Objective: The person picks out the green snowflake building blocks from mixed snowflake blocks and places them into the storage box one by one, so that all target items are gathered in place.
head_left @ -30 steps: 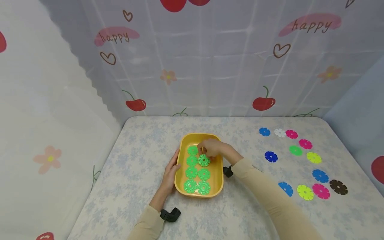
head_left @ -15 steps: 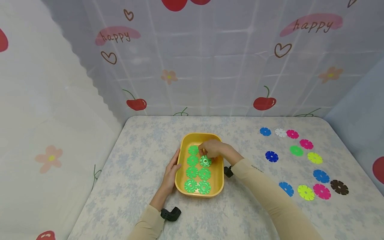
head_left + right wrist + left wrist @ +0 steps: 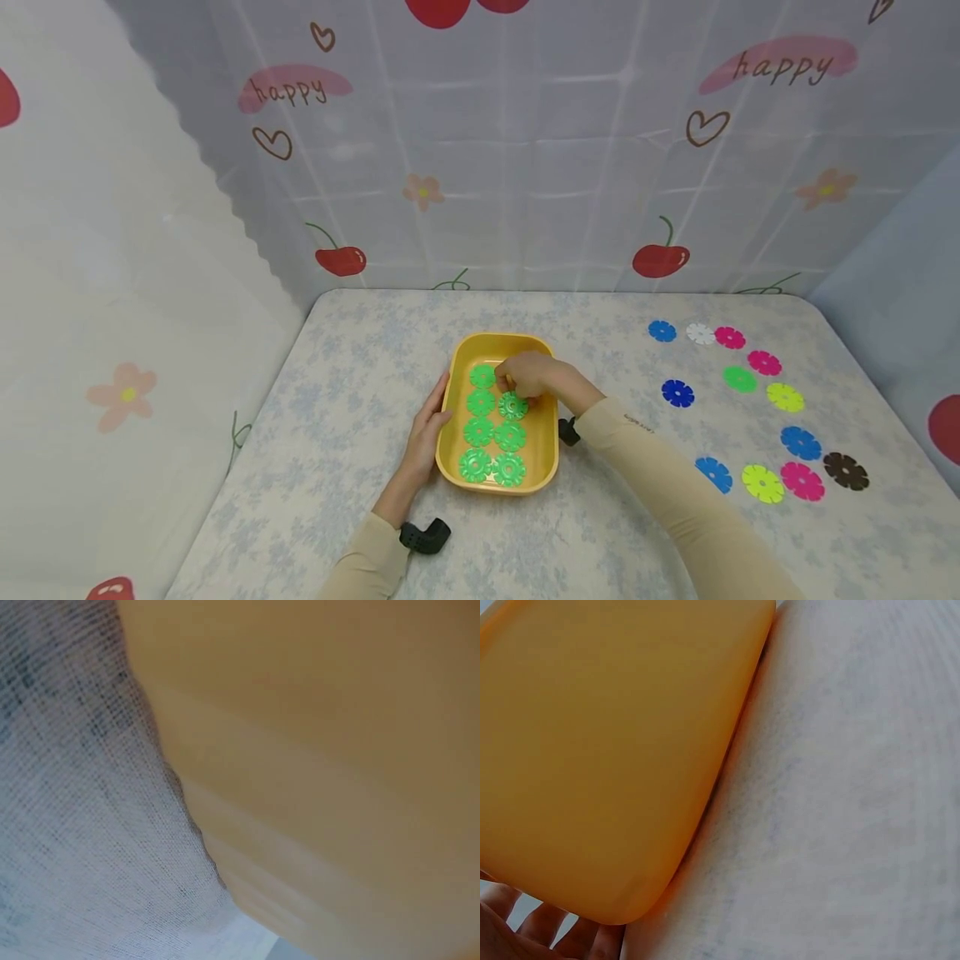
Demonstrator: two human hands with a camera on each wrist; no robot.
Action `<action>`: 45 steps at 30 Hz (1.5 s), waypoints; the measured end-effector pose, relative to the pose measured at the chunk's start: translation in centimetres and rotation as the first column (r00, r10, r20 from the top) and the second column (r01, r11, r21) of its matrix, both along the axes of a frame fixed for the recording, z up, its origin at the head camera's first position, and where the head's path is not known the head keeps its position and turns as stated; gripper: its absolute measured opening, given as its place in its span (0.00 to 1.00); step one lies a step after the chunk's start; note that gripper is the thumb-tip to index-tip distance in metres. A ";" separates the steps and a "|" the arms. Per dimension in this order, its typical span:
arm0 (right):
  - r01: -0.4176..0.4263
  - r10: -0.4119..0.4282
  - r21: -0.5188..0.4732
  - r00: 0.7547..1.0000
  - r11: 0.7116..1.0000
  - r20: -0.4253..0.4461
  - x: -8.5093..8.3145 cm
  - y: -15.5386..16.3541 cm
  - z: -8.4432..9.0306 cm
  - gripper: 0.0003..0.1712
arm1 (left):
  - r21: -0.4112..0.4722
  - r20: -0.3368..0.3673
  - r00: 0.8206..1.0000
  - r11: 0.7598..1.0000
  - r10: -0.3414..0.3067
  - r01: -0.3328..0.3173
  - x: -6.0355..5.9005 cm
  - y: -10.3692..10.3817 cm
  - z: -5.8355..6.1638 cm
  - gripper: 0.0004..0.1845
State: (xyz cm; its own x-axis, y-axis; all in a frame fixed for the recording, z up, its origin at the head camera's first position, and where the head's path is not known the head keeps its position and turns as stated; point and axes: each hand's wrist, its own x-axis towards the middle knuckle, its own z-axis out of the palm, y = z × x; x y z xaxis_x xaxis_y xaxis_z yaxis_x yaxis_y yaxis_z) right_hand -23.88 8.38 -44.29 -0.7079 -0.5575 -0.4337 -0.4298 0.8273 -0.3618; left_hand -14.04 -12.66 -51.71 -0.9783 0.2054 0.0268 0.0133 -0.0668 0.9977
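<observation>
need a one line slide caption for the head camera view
Right hand sets a green disc into a yellow tray of green discs while the left hand steadies its side; mixed-colour discs lie to the right.

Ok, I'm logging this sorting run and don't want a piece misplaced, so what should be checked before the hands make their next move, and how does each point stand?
1. Tray steadied: ok. The left hand rests flat against the left wall of the yellow tray.
2. Piece being handled: cannot tell whether it is released. The right hand is curled over the green disc, fingertips at its far edge.
3. Discs lying flat in two columns: ok for those visible.
4. Far right slot of the tray: cannot tell, the right hand hides it.
5. Green pieces left outside: not ok, one loose green disc lies among the mixed colours on the table.
</observation>
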 end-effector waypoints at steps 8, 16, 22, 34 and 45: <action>0.013 -0.013 0.002 1.000 1.000 -0.011 0.0 -0.1 -0.3 0.16 | -0.004 -0.001 1.000 1.000 -0.005 0.005 0.1 -0.1 0.0 0.32; 0.009 -0.010 -0.020 0.999 1.000 -0.034 0.0 0.1 0.4 0.14 | -0.004 0.000 1.000 1.000 -0.008 0.008 0.1 -0.1 0.1 0.32; 0.018 -0.023 -0.147 0.999 0.989 -0.033 0.0 1.6 2.5 0.12 | 0.001 0.002 1.000 1.000 0.000 0.000 0.0 -0.1 -0.1 0.31; 0.176 -0.226 -0.542 0.974 0.822 -0.027 1.8 10.9 4.8 0.07 | -0.006 -0.011 1.000 1.000 0.006 -0.006 0.1 -0.1 0.0 0.31; 0.557 -0.605 -0.411 0.796 0.722 0.016 3.1 23.3 0.8 0.23 | -0.010 -0.020 1.000 1.000 0.004 -0.004 0.1 0.1 0.0 0.32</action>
